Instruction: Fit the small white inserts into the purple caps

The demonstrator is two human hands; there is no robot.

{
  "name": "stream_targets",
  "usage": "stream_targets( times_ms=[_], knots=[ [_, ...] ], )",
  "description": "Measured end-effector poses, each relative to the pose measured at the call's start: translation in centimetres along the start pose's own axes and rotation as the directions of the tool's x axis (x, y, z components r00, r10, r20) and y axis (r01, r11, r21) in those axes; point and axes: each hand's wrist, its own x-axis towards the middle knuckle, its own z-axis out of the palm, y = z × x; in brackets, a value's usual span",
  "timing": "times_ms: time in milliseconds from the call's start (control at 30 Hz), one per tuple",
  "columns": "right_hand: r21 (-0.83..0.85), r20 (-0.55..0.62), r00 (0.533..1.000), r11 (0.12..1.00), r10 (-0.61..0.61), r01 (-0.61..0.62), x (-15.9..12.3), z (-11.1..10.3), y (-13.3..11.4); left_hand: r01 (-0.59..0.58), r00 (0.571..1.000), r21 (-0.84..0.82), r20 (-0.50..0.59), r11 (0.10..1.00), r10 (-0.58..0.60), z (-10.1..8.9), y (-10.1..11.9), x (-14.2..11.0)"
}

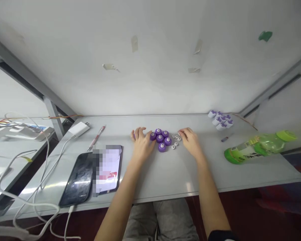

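Note:
Several round purple caps (160, 138) with white nozzle tips stand clustered on the grey table. My left hand (142, 142) is at their left side, fingers spread, its thumb beside the nearest cap. A bit of purple also shows under the fingers on its far left. Just right of the cluster lie several small white ring-like pieces (176, 144) with dark centres. My right hand (190, 140) is beside these, thumb and index finger pinched on a small white piece (179, 133), mostly hidden by the fingertips.
Two phones (76, 179), a pen (96, 138) and a white charger (79, 129) with cables lie at left. White-and-purple pieces (221, 121) group at the back right, near a green bottle (261, 145) on its side. A panel (150, 90) rises behind.

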Motion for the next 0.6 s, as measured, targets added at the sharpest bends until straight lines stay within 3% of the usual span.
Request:
stream_targets(
  times_ms=[133, 300, 467, 600],
  knots=[
    [0.102, 0.061, 0.998, 0.995, -0.011, 0.005, -0.4, 0.8, -1.6, 0.006, 1.000, 0.018, 0.023, 1.000, -0.006, 0.5, -0.4, 0.1],
    [0.323, 0.127, 0.990, 0.942, 0.055, -0.094, -0.6, 1.5, -3.0, -0.011, 1.000, -0.185, -0.031, 0.983, 0.006, -0.4, 0.0, 0.4],
    [0.503, 0.147, 0.986, 0.853, 0.072, -0.138, -0.7, 1.4, -3.8, -0.129, 0.991, -0.465, -0.096, 0.876, 0.096, -1.6, 1.4, 0.4],
    [0.538, 0.172, 0.981, 0.826, 0.087, -0.168, -0.7, 0.8, -4.5, -0.147, 0.989, -0.602, -0.083, 0.785, 0.122, -1.0, 1.9, 0.1]
  ],
)
